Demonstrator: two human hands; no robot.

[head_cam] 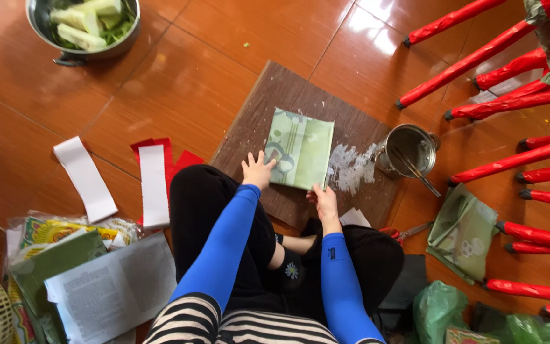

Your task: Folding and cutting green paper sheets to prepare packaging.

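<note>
A folded sheet of pale green patterned paper (300, 148) lies on a brown wooden board (268, 102) on the tiled floor. My left hand (257, 169) presses its near left corner with fingers spread. My right hand (323, 202) touches its near right edge, fingers curled on the paper's corner. Both arms wear blue sleeves. White paste smears (350, 169) mark the board to the right of the paper.
A small metal pot (408, 150) with a brush stands at the board's right. Several red-wrapped sticks (479, 60) lie at the right. More green paper (463, 232), scissors (408, 232), white and red strips (154, 185), a metal bowl of green stalks (87, 25), printed papers (106, 290).
</note>
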